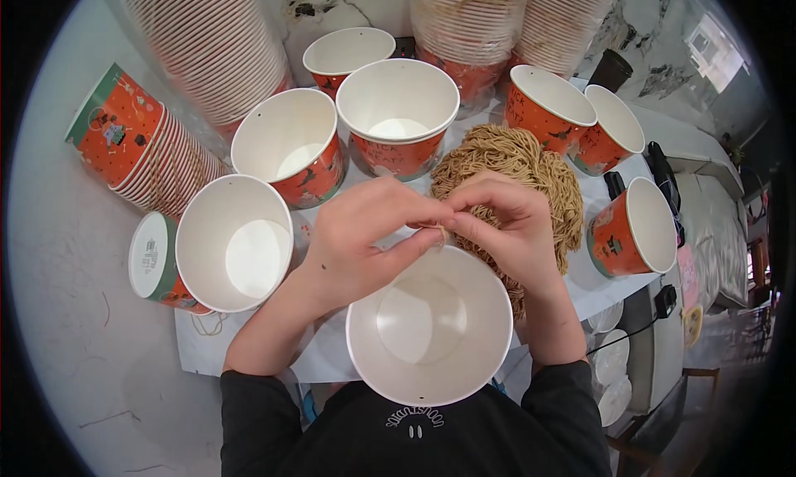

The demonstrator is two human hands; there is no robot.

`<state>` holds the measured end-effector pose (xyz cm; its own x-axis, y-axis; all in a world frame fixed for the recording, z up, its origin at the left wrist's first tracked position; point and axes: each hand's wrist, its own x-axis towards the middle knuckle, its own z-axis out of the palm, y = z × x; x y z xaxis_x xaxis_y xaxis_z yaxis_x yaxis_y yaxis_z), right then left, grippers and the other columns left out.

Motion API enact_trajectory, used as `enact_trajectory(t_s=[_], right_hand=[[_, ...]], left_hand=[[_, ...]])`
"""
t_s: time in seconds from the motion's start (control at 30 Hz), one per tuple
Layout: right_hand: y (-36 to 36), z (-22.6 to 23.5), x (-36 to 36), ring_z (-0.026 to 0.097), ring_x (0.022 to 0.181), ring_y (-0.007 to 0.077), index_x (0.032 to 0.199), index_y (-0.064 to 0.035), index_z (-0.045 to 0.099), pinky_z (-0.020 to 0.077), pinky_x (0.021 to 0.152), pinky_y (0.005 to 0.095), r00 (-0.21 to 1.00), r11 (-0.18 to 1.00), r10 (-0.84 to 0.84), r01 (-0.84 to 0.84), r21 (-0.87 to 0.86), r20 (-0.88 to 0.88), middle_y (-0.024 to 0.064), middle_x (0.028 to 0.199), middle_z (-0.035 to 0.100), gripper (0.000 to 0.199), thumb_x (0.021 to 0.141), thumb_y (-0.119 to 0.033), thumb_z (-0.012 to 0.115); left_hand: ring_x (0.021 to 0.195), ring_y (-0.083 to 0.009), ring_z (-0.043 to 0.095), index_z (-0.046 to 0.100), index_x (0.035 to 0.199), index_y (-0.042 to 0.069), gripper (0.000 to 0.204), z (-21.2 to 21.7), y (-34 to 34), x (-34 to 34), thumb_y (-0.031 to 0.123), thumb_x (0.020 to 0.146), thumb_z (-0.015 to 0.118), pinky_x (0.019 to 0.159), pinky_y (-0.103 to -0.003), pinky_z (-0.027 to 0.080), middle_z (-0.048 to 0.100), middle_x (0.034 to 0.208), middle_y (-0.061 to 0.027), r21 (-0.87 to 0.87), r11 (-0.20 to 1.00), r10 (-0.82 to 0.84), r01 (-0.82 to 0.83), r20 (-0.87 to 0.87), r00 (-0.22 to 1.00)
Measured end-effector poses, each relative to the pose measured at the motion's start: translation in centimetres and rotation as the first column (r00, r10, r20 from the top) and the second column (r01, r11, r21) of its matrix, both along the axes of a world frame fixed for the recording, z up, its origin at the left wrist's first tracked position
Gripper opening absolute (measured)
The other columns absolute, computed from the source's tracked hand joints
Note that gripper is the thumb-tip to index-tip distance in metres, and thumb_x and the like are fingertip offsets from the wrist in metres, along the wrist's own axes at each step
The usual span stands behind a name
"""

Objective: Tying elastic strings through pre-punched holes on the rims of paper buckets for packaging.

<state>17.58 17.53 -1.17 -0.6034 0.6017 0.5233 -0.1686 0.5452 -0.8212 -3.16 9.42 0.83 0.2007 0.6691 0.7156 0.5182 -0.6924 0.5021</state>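
Observation:
A white-lined paper bucket (pixel 427 353) stands right before me, its mouth turned up, with a small hole in its near rim. Over its far rim, my left hand (pixel 365 237) and my right hand (pixel 507 228) meet in a pinch, fingertips together. A bit of thin tan cord (pixel 438 227) shows between them; the fingers hide most of it and the rim there. Just behind my right hand lies a big heap of tan cords (pixel 506 158).
Orange printed buckets surround my hands: one at left (pixel 235 245), one behind (pixel 398 96), one at right (pixel 634 228). A nested stack (pixel 141 141) leans at far left. Tall wrapped stacks (pixel 207 42) line the back. A dark cup (pixel 612 69) stands back right.

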Motion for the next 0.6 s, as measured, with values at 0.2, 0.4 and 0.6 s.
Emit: enact_trajectory(t_s=[0.2, 0.4, 0.6], right_hand=[[-0.7, 0.9, -0.6, 0.066, 0.089, 0.0183, 0.102, 0.0012, 0.07, 0.0515, 0.08, 0.0306, 0.998, 0.999, -0.031, 0.029, 0.04, 0.061, 0.0075, 0.096, 0.068, 0.011, 0.091, 0.0, 0.07], [-0.8, 1.1, -0.2, 0.065, 0.086, 0.0174, 0.098, 0.0001, 0.068, 0.0516, 0.077, 0.0299, 0.987, 0.998, -0.049, 0.041, 0.052, 0.151, 0.0074, 0.095, 0.067, 0.008, 0.092, -0.004, 0.072], [-1.2, 1.0, -0.3, 0.066, 0.083, 0.0156, 0.096, -0.0004, 0.069, 0.0518, 0.075, 0.0291, 0.985, 1.0, 0.002, -0.001, -0.006, 0.174, 0.0062, 0.092, 0.068, 0.01, 0.091, -0.007, 0.075]], left_hand=[[0.073, -0.0215, 0.066, 0.075, 0.093, 0.006, 0.02, -0.4, -0.2, 0.2, -0.002, 0.074, 0.081, 0.062, -0.033, 0.052, 0.067, 0.084, -0.0052, 0.051, 0.997, 0.059, -0.058, -0.013, 0.998], [0.071, -0.0195, 0.065, 0.07, 0.085, 0.003, 0.015, -0.7, -0.1, -0.2, -0.002, 0.072, 0.076, 0.062, -0.03, 0.05, 0.065, 0.081, -0.0068, -0.078, 0.997, -0.017, 0.024, 0.094, 0.995], [0.073, -0.0105, 0.061, 0.066, 0.081, 0.002, 0.009, -1.3, -0.2, -0.7, -0.001, 0.078, 0.074, 0.066, -0.027, 0.049, 0.065, 0.08, -0.0038, -0.335, 0.922, -0.099, 0.195, 0.282, 0.954]])
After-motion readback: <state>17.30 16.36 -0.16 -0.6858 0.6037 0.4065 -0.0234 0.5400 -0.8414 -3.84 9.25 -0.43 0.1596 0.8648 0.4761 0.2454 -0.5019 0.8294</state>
